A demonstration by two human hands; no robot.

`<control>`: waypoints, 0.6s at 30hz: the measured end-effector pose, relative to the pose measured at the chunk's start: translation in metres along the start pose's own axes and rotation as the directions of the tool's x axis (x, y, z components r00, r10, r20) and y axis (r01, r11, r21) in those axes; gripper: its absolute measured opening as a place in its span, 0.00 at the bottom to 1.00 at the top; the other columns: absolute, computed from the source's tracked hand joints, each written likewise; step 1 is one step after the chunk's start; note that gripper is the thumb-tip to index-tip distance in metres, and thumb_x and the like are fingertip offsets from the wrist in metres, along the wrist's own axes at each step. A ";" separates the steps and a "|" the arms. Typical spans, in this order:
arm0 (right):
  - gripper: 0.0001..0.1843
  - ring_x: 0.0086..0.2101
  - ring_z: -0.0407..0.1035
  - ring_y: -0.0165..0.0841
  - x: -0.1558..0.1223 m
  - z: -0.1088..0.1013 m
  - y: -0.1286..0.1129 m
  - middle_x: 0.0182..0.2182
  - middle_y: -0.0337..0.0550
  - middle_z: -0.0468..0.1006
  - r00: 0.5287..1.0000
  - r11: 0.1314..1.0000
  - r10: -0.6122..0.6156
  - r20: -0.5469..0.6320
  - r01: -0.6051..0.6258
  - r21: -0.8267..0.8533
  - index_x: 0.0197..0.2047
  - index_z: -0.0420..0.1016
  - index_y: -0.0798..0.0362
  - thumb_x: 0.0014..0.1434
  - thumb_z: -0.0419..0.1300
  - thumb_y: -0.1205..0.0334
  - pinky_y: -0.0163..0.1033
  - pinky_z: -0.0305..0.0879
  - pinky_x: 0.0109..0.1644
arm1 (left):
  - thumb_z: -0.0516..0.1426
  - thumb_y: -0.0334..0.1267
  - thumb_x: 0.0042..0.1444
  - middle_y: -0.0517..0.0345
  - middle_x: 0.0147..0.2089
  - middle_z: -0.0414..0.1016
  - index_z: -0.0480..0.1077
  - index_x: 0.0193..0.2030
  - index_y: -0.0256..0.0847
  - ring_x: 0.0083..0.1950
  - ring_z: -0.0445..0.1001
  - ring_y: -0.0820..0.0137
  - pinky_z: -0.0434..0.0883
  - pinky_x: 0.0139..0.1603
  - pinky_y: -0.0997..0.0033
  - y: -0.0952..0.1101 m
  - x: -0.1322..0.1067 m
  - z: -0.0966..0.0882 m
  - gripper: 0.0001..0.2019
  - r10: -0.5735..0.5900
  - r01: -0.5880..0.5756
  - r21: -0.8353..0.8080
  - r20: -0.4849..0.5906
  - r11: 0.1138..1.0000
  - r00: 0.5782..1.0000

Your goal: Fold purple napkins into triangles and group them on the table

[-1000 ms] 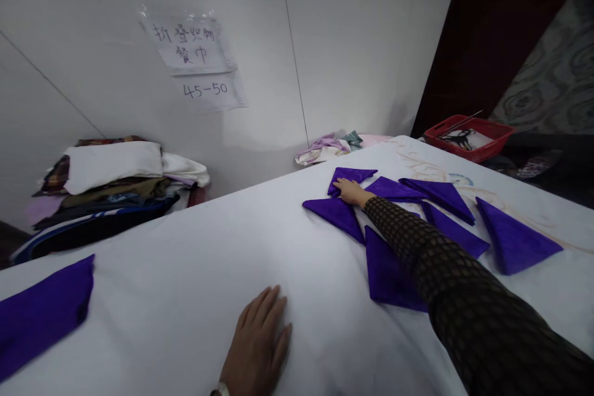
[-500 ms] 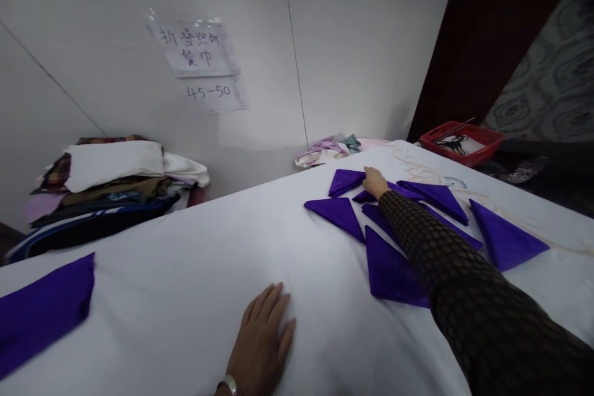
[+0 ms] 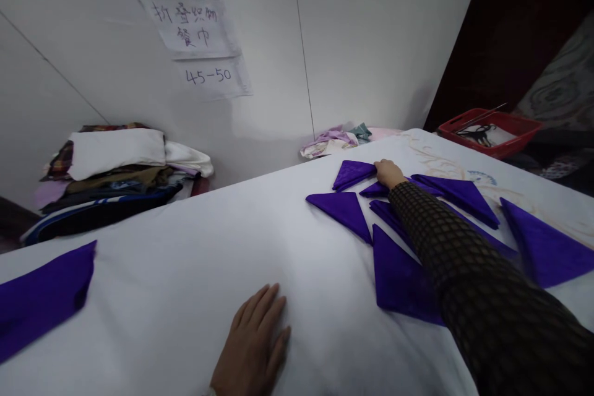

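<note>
My left hand (image 3: 254, 337) lies flat on the white tablecloth (image 3: 195, 284), fingers stretched out and holding nothing. Reaching across to the far side, my right hand (image 3: 388, 174) has its fingers closed at the right corner of a purple napkin (image 3: 351, 174) folded into a triangle; the fingertips are partly hidden. Several more folded purple napkins lie around my right forearm, among them one to the left (image 3: 343, 210), a larger one nearer me (image 3: 403, 281), one behind the forearm (image 3: 464, 195) and one at the right (image 3: 547, 244). My sleeve covers parts of some.
Another purple cloth (image 3: 44, 297) lies at the table's left edge. Beyond the table stand a pile of folded clothes (image 3: 118, 154) and some crumpled fabrics (image 3: 329, 140). A red basket (image 3: 515, 136) with dark items sits at the far right. Handwritten paper sheets (image 3: 195, 31) hang on the wall.
The camera view has shifted slightly, so the napkins and basket at the right appear farther right. Both hands keep nearly the same places, my right hand still at the far napkin's corner.
</note>
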State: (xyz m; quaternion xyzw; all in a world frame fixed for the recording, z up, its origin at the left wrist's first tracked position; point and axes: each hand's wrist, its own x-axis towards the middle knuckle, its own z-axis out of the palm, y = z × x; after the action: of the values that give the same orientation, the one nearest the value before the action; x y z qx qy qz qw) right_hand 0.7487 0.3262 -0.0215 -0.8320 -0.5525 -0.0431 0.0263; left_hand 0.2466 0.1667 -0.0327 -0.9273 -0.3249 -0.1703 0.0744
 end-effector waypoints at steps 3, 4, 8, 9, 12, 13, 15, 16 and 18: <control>0.20 0.48 0.65 0.44 -0.002 0.000 0.001 0.47 0.60 0.71 1.000 1.000 -0.023 -0.018 0.022 -0.015 0.51 0.72 0.60 0.61 0.46 0.73 0.42 0.61 0.49 | 0.55 0.43 0.57 0.55 0.62 0.66 0.66 0.58 0.45 0.63 0.63 0.61 0.69 0.57 0.57 0.000 0.000 0.000 0.22 0.008 -0.008 0.011 0.007 1.000 1.000; 0.19 0.48 0.65 0.44 -0.003 -0.001 0.000 0.47 0.60 0.71 0.999 0.999 -0.028 -0.025 0.028 -0.018 0.51 0.72 0.60 0.61 0.46 0.73 0.43 0.60 0.49 | 0.55 0.43 0.57 0.55 0.63 0.66 0.66 0.58 0.45 0.63 0.63 0.61 0.68 0.57 0.57 0.000 0.000 0.000 0.22 0.006 -0.006 0.013 0.010 1.000 1.000; 0.19 0.51 0.61 0.45 -0.006 -0.002 -0.001 0.49 0.61 0.70 0.998 0.999 -0.038 -0.054 0.036 -0.020 0.49 0.73 0.60 0.62 0.45 0.71 0.45 0.58 0.51 | 0.55 0.43 0.57 0.55 0.63 0.65 0.66 0.58 0.46 0.63 0.63 0.61 0.67 0.58 0.57 0.000 0.000 -0.001 0.22 -0.004 0.004 0.006 0.030 1.000 1.000; 0.19 0.52 0.60 0.46 -0.007 -0.003 -0.001 0.49 0.61 0.69 0.998 0.999 -0.031 -0.061 0.030 -0.019 0.49 0.73 0.59 0.63 0.45 0.70 0.46 0.58 0.51 | 0.55 0.43 0.57 0.55 0.63 0.65 0.66 0.58 0.45 0.63 0.63 0.60 0.67 0.58 0.57 0.000 0.000 -0.001 0.22 -0.005 0.005 0.007 0.034 1.000 0.999; 0.19 0.53 0.60 0.46 -0.009 -0.004 -0.001 0.51 0.62 0.69 0.996 0.999 0.039 -0.086 -0.040 -0.012 0.49 0.72 0.59 0.63 0.43 0.70 0.48 0.57 0.52 | 0.54 0.43 0.57 0.54 0.63 0.66 0.66 0.58 0.45 0.62 0.64 0.60 0.68 0.57 0.57 -0.001 -0.001 0.000 0.22 -0.002 0.001 0.019 0.035 1.000 0.999; 0.20 0.52 0.60 0.46 -0.010 -0.004 0.000 0.50 0.63 0.69 0.992 0.997 0.081 -0.094 -0.082 -0.007 0.50 0.71 0.60 0.63 0.43 0.70 0.48 0.57 0.51 | 0.54 0.44 0.57 0.54 0.63 0.66 0.66 0.58 0.45 0.62 0.64 0.60 0.68 0.57 0.57 -0.001 -0.001 0.000 0.22 0.004 -0.004 0.023 0.033 1.000 0.999; 0.21 0.50 0.63 0.47 -0.010 -0.005 0.004 0.49 0.65 0.69 0.979 0.984 0.176 -0.104 -0.177 0.004 0.53 0.68 0.63 0.62 0.43 0.71 0.50 0.59 0.49 | 0.54 0.43 0.57 0.53 0.62 0.66 0.66 0.58 0.44 0.62 0.64 0.60 0.68 0.57 0.57 -0.001 -0.001 0.000 0.22 0.011 -0.012 0.026 0.024 1.000 1.000; 0.21 0.48 0.64 0.47 -0.010 -0.006 0.007 0.48 0.66 0.70 0.968 0.974 0.228 -0.106 -0.227 0.023 0.54 0.67 0.64 0.61 0.43 0.71 0.50 0.60 0.48 | 0.54 0.43 0.57 0.53 0.62 0.66 0.66 0.58 0.44 0.62 0.64 0.60 0.68 0.57 0.57 -0.001 0.000 0.000 0.22 0.014 -0.015 0.027 0.023 1.000 1.000; 0.22 0.47 0.66 0.47 -0.010 -0.008 0.014 0.47 0.65 0.71 0.945 0.950 0.309 -0.104 -0.301 0.086 0.55 0.66 0.64 0.59 0.44 0.71 0.49 0.61 0.46 | 0.55 0.43 0.57 0.53 0.62 0.66 0.66 0.58 0.43 0.62 0.64 0.61 0.68 0.57 0.58 -0.001 0.000 0.000 0.22 0.019 -0.019 0.028 0.022 0.999 1.000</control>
State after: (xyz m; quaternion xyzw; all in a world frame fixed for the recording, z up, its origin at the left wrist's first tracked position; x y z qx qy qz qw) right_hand 0.7573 0.3109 -0.0141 -0.9022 -0.4156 -0.0678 0.0935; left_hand 0.2463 0.1673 -0.0328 -0.9311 -0.3192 -0.1549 0.0854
